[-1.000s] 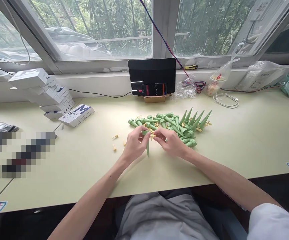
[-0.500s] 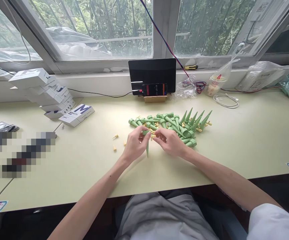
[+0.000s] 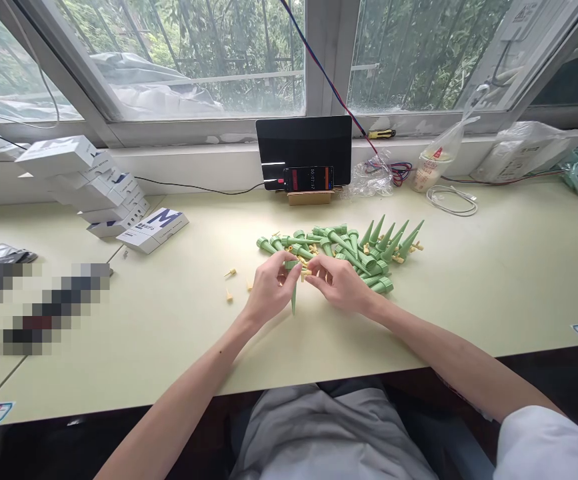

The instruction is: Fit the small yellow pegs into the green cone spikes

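My left hand (image 3: 273,283) is closed around the capped top of a green plastic watering spike (image 3: 293,301), whose point hangs downward. Close beside it, the fingers of my right hand (image 3: 337,283) pinch a small yellow valve (image 3: 305,273) against the side of the spike's cap. My fingertips hide exactly how the two parts meet. Just beyond my hands lies a pile of green spikes (image 3: 351,250) with yellow valves mixed in; several at its right stand point up. A few loose yellow valves (image 3: 229,297) lie on the table left of my left hand.
A phone showing a timer (image 3: 309,179) leans on a dark tablet (image 3: 303,143) at the back. White boxes (image 3: 103,187) are stacked at the left, with a single box (image 3: 153,231) beside them. A white cable (image 3: 452,202) and a bagged cup (image 3: 433,171) sit at the back right.
Almost nothing differs. The spike's tip has swung very slightly left, while both hands keep their hold.
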